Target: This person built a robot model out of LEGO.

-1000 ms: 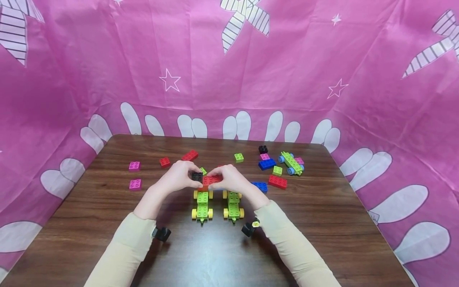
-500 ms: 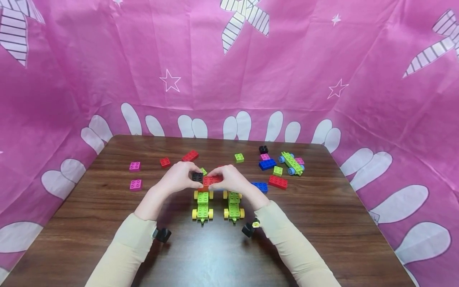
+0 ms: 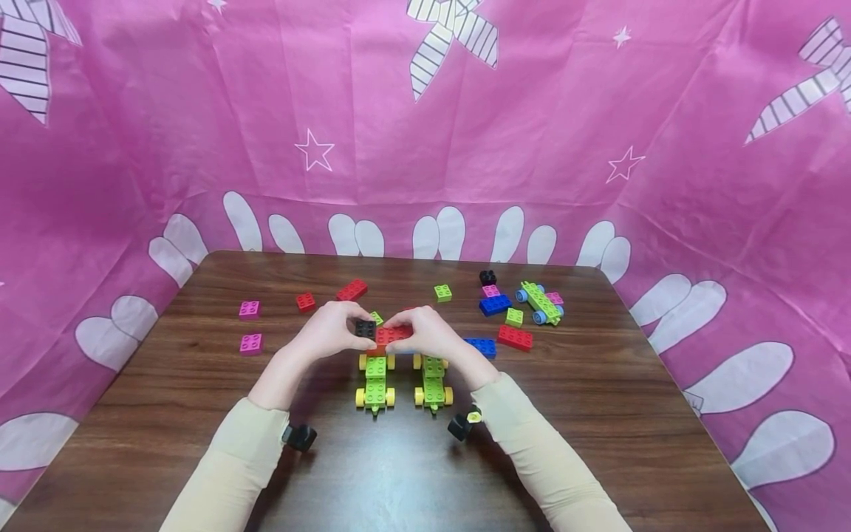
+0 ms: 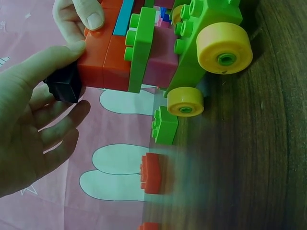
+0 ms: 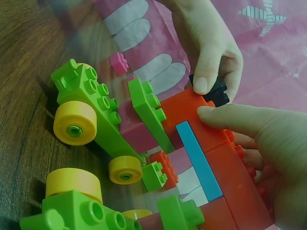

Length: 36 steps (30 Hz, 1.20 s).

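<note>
My left hand [image 3: 332,327] pinches a black toy brick [image 4: 65,84] between thumb and fingers. This brick sits on the end of a row of red bricks [image 5: 240,187]. Nearest to the row is my right hand [image 3: 425,330], whose thumb and fingers grip the red bricks from the other side. A flat blue piece [image 5: 199,160] lies under the red row, as seen in the right wrist view. Below, green and pink bricks [image 4: 162,57] join the row to two green wheeled bases [image 3: 375,395] with yellow wheels. In the head view my hands hide part of the red row.
On the table [image 3: 532,458] lie loose pink bricks [image 3: 250,343] at left and red ones [image 3: 351,290] behind my hands. Toward the right are blue bricks [image 3: 495,304], a red brick [image 3: 515,338] and a green base with blue wheels [image 3: 541,303]. A pink curtain [image 3: 532,133] stands behind.
</note>
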{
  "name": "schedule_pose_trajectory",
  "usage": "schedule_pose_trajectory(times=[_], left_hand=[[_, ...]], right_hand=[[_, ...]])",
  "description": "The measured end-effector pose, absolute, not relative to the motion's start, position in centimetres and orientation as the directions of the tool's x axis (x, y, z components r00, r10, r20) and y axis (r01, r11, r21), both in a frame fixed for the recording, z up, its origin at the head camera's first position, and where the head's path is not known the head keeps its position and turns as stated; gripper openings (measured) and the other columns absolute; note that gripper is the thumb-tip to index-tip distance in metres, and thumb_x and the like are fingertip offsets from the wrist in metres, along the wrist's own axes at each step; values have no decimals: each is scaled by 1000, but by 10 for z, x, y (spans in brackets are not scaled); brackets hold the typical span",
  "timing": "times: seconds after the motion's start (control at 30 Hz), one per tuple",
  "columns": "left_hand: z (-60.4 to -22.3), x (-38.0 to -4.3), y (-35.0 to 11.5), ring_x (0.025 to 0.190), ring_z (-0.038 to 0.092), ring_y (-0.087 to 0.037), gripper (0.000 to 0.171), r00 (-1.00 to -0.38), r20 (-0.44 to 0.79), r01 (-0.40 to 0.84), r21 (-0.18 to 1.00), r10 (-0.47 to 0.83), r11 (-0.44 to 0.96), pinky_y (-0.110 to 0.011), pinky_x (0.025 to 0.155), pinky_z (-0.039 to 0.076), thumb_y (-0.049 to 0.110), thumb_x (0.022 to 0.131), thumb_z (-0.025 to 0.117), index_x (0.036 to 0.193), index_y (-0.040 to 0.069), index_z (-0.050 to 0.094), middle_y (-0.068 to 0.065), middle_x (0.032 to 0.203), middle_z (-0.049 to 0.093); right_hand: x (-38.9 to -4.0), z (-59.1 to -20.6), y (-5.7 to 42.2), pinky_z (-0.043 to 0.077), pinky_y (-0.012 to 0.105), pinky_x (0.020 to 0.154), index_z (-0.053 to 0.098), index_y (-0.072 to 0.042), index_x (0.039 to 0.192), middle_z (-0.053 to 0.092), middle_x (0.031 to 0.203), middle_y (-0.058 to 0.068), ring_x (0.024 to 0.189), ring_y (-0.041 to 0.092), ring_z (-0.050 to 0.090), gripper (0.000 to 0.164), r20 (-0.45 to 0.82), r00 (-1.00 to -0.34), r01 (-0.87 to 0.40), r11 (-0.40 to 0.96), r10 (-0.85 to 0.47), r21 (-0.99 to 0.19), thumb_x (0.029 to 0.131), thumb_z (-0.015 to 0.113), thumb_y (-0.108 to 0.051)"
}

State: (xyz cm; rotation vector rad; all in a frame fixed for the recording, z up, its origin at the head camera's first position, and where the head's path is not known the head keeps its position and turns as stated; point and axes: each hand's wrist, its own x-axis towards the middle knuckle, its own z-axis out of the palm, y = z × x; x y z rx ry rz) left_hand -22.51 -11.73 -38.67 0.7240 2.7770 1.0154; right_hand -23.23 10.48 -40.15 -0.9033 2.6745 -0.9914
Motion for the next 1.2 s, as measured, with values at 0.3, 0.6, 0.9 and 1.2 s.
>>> schedule_pose_trajectory(times=[0.3,0.6,0.9,1.2], left_hand=[[-389,-227,-120,95,63,-21,39,-876,85,412,646,475,643,-42,85,53,24,75,84,108,7,73,-6,105,72],[-387,-228,-121,92,62,-20,39,-843,99,471,612,529,636,-40,83,54,24,77,83,109,5,71,-7,106,71],[-386,-228,-123,92,62,-16,45,-828,95,497,578,552,647,-37,83,55,31,78,83,114,7,70,-5,109,71],[-376,-224,-121,112,65,-24,58,-813,99,516,582,574,629,-45,97,52,38,80,80,126,5,65,-9,123,68]], right_hand=[[-233,-400,104,52,24,73,73,-9,112,74,97,2,79,11,60,34,65,-808,-487,602,-586,-633,82,79,-24],[-233,-402,104,52,23,72,73,-10,113,74,99,2,80,11,59,35,75,-807,-497,606,-585,-621,83,79,-26],[-231,-401,105,54,23,74,71,-9,117,73,104,4,85,12,61,38,68,-802,-497,600,-594,-628,84,78,-26],[-230,-388,121,51,46,98,65,-5,124,68,124,13,116,28,63,43,78,-794,-483,548,-603,-683,87,75,-25]])
